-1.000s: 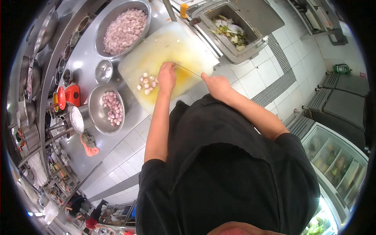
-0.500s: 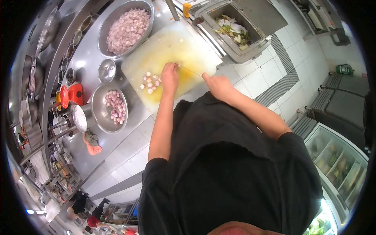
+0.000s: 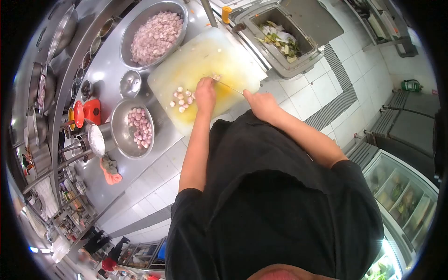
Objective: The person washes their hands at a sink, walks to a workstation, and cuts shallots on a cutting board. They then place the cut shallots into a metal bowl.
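Note:
My right hand (image 3: pixel 262 105) is wrapped round the handle of a knife (image 3: pixel 228 87), whose thin blade points left across the yellow-stained white cutting board (image 3: pixel 163 79). At the blade's tip, my left hand (image 3: pixel 205 95) has its fingers pressed together on the board; what they hold is too small to make out. Small pale pieces (image 3: pixel 215 77) lie just beyond those fingertips. Several peeled shallots (image 3: pixel 181 100) rest on the board left of my left hand. A steel bowl (image 3: pixel 119 140) beside the board holds more purple shallots (image 3: pixel 140 126).
A large basin (image 3: pixel 125 56) of chopped shallots stands at the upper left, with a small steel bowl (image 3: pixel 130 84) below it. A grey bin (image 3: pixel 298 70) of scraps is beyond the board. An orange cloth (image 3: pixel 112 176) lies near the counter's edge. People work far off at lower left.
The view has shifted slightly. Small pale pieces now show beyond my left fingertips at the blade. Both hands keep nearly the same places.

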A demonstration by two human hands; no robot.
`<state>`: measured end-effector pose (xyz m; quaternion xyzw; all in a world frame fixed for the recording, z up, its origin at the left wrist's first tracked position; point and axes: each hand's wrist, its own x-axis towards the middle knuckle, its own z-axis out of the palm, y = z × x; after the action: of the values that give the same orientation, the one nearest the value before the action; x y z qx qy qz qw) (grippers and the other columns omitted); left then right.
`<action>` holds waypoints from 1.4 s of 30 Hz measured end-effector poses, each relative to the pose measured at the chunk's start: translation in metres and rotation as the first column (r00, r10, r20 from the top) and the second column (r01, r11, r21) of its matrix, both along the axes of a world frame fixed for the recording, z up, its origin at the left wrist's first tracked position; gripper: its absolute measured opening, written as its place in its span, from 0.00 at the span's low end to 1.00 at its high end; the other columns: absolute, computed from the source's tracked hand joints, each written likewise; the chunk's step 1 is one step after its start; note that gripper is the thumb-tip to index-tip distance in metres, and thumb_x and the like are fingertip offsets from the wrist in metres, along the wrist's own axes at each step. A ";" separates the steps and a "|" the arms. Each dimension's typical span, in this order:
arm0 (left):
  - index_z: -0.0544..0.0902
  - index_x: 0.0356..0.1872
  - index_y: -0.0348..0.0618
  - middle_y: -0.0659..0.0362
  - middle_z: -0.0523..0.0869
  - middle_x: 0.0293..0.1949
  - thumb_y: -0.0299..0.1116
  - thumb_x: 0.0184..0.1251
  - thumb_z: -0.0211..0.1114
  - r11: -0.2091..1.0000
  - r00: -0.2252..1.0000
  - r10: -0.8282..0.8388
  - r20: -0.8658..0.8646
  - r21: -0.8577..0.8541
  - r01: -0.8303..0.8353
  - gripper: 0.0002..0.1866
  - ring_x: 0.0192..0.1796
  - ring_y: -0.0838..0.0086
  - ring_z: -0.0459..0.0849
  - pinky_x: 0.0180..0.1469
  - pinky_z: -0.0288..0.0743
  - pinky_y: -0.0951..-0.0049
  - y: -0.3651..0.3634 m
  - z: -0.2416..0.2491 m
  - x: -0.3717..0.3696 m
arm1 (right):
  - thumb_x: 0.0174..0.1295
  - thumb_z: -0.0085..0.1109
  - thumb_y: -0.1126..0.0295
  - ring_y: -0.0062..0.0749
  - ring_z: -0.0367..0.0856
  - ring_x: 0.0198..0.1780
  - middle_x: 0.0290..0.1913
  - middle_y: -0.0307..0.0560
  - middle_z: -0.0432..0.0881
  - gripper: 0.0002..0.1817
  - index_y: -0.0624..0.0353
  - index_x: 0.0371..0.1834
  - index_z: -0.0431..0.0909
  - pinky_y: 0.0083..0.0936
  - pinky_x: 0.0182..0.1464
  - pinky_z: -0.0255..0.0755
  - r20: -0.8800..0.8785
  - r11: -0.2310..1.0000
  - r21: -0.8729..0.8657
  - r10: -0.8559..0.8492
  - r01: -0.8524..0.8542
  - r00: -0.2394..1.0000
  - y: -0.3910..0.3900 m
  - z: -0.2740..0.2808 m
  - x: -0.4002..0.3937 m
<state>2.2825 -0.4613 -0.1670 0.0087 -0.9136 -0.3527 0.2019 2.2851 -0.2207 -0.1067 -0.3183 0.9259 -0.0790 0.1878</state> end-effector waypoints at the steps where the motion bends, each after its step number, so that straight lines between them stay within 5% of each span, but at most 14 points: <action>1: 0.83 0.38 0.38 0.50 0.87 0.42 0.20 0.66 0.64 1.000 1.000 0.007 -0.013 -0.002 -0.007 0.03 0.47 0.50 0.85 0.49 0.79 0.55 0.001 0.001 0.000 | 0.62 0.59 0.75 0.49 0.91 0.34 0.30 0.51 0.88 0.17 0.57 0.53 0.68 0.42 0.33 0.83 0.028 1.000 0.010 -0.013 0.013 1.000 0.000 -0.002 0.000; 5: 0.83 0.38 0.39 0.49 0.87 0.42 0.20 0.65 0.65 0.999 1.000 -0.009 0.007 -0.036 0.009 0.04 0.47 0.50 0.85 0.50 0.79 0.55 -0.004 -0.003 0.002 | 0.63 0.58 0.75 0.48 0.91 0.34 0.31 0.50 0.88 0.17 0.57 0.54 0.68 0.42 0.32 0.83 -0.003 0.999 0.042 0.006 -0.006 1.000 -0.003 0.003 0.001; 7: 0.83 0.39 0.39 0.49 0.87 0.42 0.20 0.65 0.65 0.998 0.999 0.004 -0.032 -0.056 -0.005 0.04 0.48 0.50 0.85 0.51 0.79 0.55 -0.001 -0.004 0.000 | 0.60 0.58 0.77 0.55 0.88 0.33 0.29 0.55 0.86 0.19 0.59 0.54 0.67 0.49 0.34 0.77 0.056 0.999 0.000 -0.034 0.034 0.998 0.000 0.001 0.000; 20: 0.83 0.38 0.38 0.49 0.87 0.42 0.20 0.65 0.63 0.994 0.997 -0.006 -0.081 -0.111 -0.003 0.04 0.48 0.51 0.85 0.50 0.80 0.55 -0.001 -0.009 0.001 | 0.63 0.57 0.76 0.53 0.90 0.35 0.33 0.53 0.88 0.18 0.58 0.56 0.70 0.46 0.34 0.82 0.072 1.000 0.004 -0.008 0.008 0.997 0.005 -0.001 -0.002; 27: 0.84 0.38 0.37 0.46 0.86 0.41 0.19 0.58 0.69 0.974 0.989 0.095 0.117 -0.215 -0.068 0.07 0.48 0.46 0.84 0.56 0.75 0.53 -0.052 0.037 0.044 | 0.61 0.59 0.76 0.57 0.90 0.39 0.35 0.58 0.88 0.21 0.59 0.58 0.69 0.50 0.38 0.82 0.177 1.000 -0.019 -0.017 0.021 0.984 0.002 0.004 -0.001; 32: 0.87 0.42 0.37 0.46 0.88 0.40 0.24 0.62 0.71 0.950 0.980 -0.063 0.191 -0.291 0.117 0.08 0.45 0.51 0.86 0.55 0.78 0.57 -0.060 0.026 0.033 | 0.60 0.59 0.77 0.58 0.90 0.41 0.37 0.59 0.88 0.22 0.58 0.59 0.69 0.51 0.38 0.81 0.223 0.999 0.004 -0.033 0.033 0.974 0.008 -0.011 0.001; 33: 0.87 0.42 0.37 0.46 0.88 0.40 0.24 0.62 0.71 0.951 0.979 -0.065 0.192 -0.285 0.119 0.08 0.45 0.51 0.86 0.55 0.78 0.57 -0.054 0.023 0.029 | 0.60 0.58 0.77 0.58 0.89 0.41 0.37 0.59 0.88 0.22 0.58 0.59 0.69 0.52 0.39 0.81 0.204 0.998 0.004 -0.062 0.063 0.977 0.010 -0.011 -0.001; 35: 0.88 0.49 0.35 0.48 0.90 0.39 0.28 0.68 0.71 0.985 0.903 -0.020 0.428 0.164 -0.056 0.12 0.41 0.58 0.89 0.47 0.81 0.62 -0.038 0.019 0.018 | 0.61 0.57 0.78 0.59 0.89 0.41 0.37 0.60 0.88 0.22 0.58 0.59 0.69 0.52 0.39 0.81 0.176 0.996 0.009 -0.088 0.088 0.980 0.013 -0.010 -0.007; 38: 0.88 0.54 0.35 0.50 0.91 0.37 0.32 0.72 0.70 0.998 0.937 0.067 0.343 -0.017 -0.065 0.14 0.37 0.64 0.90 0.42 0.82 0.66 -0.037 0.004 0.010 | 0.61 0.56 0.79 0.59 0.89 0.41 0.38 0.60 0.88 0.21 0.57 0.58 0.69 0.52 0.40 0.81 0.189 0.996 -0.003 -0.087 0.089 0.978 0.011 -0.008 -0.004; 42: 0.89 0.45 0.36 0.50 0.90 0.39 0.29 0.71 0.70 0.964 0.955 0.237 0.178 0.079 -0.254 0.08 0.39 0.63 0.90 0.44 0.82 0.66 -0.033 0.009 0.005 | 0.61 0.56 0.79 0.58 0.89 0.41 0.38 0.59 0.88 0.20 0.57 0.57 0.69 0.52 0.39 0.81 0.172 0.995 -0.023 -0.089 0.094 0.981 0.011 -0.015 -0.003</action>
<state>2.2877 -0.4938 -0.1577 0.1620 -0.9002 -0.3686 0.1661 2.2817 -0.2098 -0.1215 -0.2704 0.9186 -0.1289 0.2577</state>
